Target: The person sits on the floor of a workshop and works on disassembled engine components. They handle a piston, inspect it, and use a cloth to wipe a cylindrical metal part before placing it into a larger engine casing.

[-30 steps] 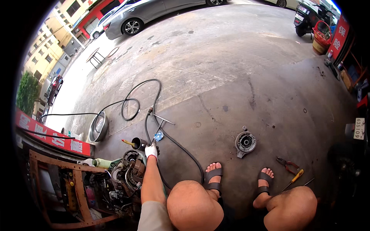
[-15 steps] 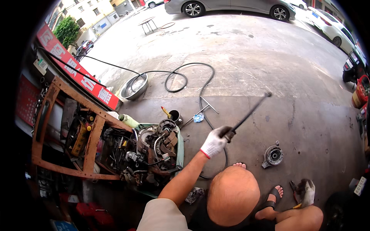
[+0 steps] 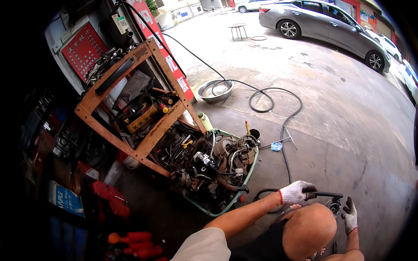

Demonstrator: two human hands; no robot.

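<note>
My left hand [image 3: 298, 192], in a white glove with dark fingers, is closed around the end section of a black hose [image 3: 326, 194]. The hose end points right, over a round grey metal part [image 3: 334, 208] with a ringed centre, like a wheel brake plate, lying on the floor. Beside that part is my right hand [image 3: 350, 216], gloved too, its fingers apart with nothing visible in them. Whether it touches the part I cannot tell. My knee [image 3: 310, 230] lies between my forearms, and a dark tool, barely visible, rests on the floor below.
A green-rimmed bin [image 3: 254, 167] heaped with used brake parts stands left, against a rusty orange tool rack [image 3: 143, 150]. Further off are a metal basin [image 3: 203, 96], a T-handled wrench [image 3: 291, 138], a blue-white packet [image 3: 276, 146] and a grey car [image 3: 326, 26]. Red tool cases [image 3: 111, 198] sit lower left.
My view has swung left. My left hand has brought the raised hose end down to the metal part. My right hand has left the red-handled pliers and come up beside the part.
</note>
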